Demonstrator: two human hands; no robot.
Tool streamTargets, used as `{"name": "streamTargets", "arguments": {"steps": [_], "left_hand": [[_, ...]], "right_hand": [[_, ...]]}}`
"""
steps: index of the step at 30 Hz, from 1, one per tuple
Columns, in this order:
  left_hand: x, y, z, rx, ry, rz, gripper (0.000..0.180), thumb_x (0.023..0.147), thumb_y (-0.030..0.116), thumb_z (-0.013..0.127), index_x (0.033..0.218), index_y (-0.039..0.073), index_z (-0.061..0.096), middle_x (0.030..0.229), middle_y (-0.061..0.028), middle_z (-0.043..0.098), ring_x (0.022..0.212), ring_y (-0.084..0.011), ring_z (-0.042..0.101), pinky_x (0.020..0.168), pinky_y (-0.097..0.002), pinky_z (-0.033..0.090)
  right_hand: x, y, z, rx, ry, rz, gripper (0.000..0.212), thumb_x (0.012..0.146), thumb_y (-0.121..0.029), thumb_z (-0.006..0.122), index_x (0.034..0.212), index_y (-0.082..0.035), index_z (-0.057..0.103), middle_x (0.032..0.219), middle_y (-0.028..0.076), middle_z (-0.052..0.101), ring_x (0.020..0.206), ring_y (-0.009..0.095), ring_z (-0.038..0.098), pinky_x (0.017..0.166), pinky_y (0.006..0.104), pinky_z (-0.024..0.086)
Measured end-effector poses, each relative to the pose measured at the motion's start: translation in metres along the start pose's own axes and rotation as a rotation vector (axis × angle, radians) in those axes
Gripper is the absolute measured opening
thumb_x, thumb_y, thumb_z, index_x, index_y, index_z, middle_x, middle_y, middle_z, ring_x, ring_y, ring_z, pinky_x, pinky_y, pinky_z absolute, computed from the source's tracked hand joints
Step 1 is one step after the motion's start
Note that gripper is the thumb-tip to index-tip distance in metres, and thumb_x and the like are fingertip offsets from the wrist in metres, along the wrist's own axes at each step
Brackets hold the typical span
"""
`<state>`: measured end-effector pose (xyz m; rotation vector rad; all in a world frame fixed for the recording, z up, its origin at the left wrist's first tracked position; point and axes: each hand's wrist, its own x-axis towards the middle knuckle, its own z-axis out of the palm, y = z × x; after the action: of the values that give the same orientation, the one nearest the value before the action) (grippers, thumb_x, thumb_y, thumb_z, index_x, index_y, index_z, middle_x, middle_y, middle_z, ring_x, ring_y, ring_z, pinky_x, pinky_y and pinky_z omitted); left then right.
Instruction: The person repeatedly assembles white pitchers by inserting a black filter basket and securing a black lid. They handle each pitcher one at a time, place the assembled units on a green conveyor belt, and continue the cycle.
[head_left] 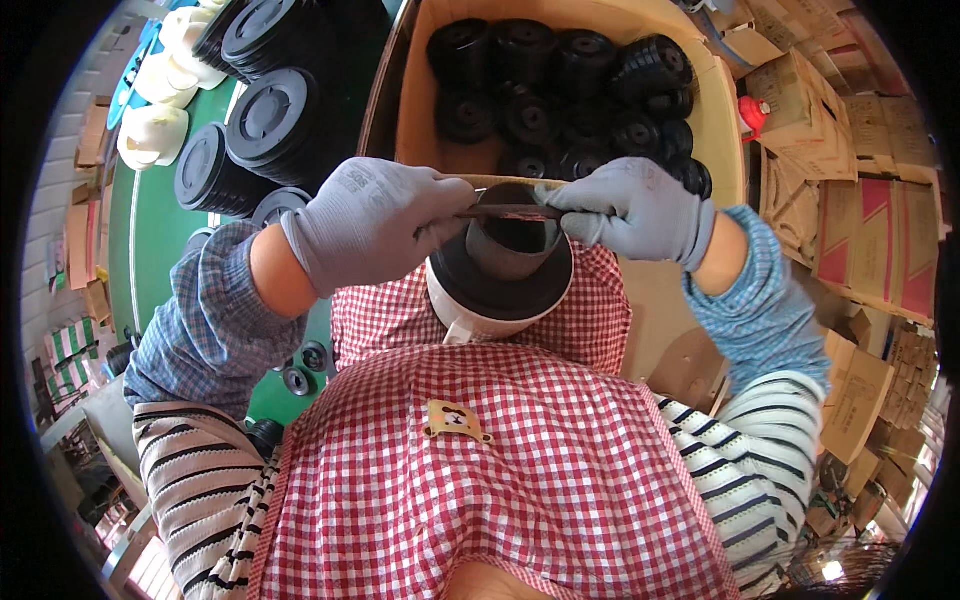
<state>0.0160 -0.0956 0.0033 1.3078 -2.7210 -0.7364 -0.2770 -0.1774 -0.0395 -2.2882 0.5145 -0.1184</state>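
Both my hands wear grey gloves and are raised over my lap. My left hand pinches one end of a thin dark strip, and my right hand pinches the other. The strip stretches level between them, across a dark cylinder with an open top; whether it touches the rim I cannot tell. This cylinder rises from a wide black round piece. Beneath that is a white round container with a small handle on its near side, resting against my checked apron.
Ahead stands an open cardboard box holding many stacked black round parts. On the green table at left are stacks of black discs and white cup-like pieces. More cardboard boxes are piled at right.
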Motion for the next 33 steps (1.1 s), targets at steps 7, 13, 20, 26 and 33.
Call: {"name": "streamTargets", "arguments": {"steps": [7, 13, 20, 26, 33], "left_hand": [[0.003, -0.001, 0.0, -0.042, 0.02, -0.062, 0.02, 0.097, 0.024, 0.064, 0.103, 0.004, 0.066, 0.076, -0.0141, 0.065, 0.069, -0.0328, 0.068, 0.062, -0.0415, 0.053], [0.022, -0.046, 0.015, -0.352, -0.017, -0.092, 0.031, 0.1, 0.031, 0.06, 0.095, 0.003, 0.072, 0.076, -0.0156, 0.07, 0.069, -0.0299, 0.071, 0.062, -0.0398, 0.055], [0.098, -0.083, 0.051, -0.411, 0.047, -0.024, 0.026, 0.09, 0.03, 0.065, 0.101, 0.008, 0.075, 0.094, -0.0173, 0.072, 0.09, -0.0368, 0.068, 0.087, -0.0471, 0.053], [0.039, -0.06, 0.084, -0.748, 0.957, 0.049, 0.041, 0.087, 0.025, 0.074, 0.124, 0.011, 0.064, 0.117, -0.0113, 0.063, 0.099, -0.0305, 0.067, 0.085, -0.0396, 0.056], [0.038, 0.074, 0.077, -0.222, 0.517, 0.461, 0.025, 0.087, 0.037, 0.065, 0.095, 0.014, 0.067, 0.096, -0.0046, 0.066, 0.087, -0.0234, 0.063, 0.079, -0.0407, 0.05]], "right_hand": [[0.034, 0.029, 0.009, -0.007, 0.131, -0.352, 0.029, 0.093, -0.035, 0.071, 0.106, -0.009, 0.072, 0.086, 0.011, 0.067, 0.082, 0.032, 0.064, 0.076, 0.0454, 0.05], [0.031, 0.018, 0.036, 0.137, 0.298, -0.276, 0.072, 0.098, -0.052, 0.062, 0.154, -0.011, 0.046, 0.159, 0.02, 0.04, 0.147, 0.039, 0.035, 0.12, 0.0538, 0.031], [0.052, -0.064, 0.06, 0.613, 0.265, -0.235, 0.07, 0.104, -0.038, 0.057, 0.16, -0.007, 0.032, 0.159, 0.024, 0.039, 0.139, 0.035, 0.047, 0.115, 0.0435, 0.038], [0.045, -0.048, 0.049, 1.206, 0.248, -0.08, 0.102, 0.096, -0.081, 0.026, 0.166, -0.01, 0.003, 0.169, 0.02, 0.018, 0.152, 0.038, 0.029, 0.125, 0.0487, 0.023], [0.065, -0.04, 0.033, 1.334, 0.083, 0.014, 0.117, 0.086, -0.092, 0.025, 0.166, -0.008, 0.007, 0.167, 0.028, 0.018, 0.152, 0.041, 0.03, 0.125, 0.0505, 0.023]]}}
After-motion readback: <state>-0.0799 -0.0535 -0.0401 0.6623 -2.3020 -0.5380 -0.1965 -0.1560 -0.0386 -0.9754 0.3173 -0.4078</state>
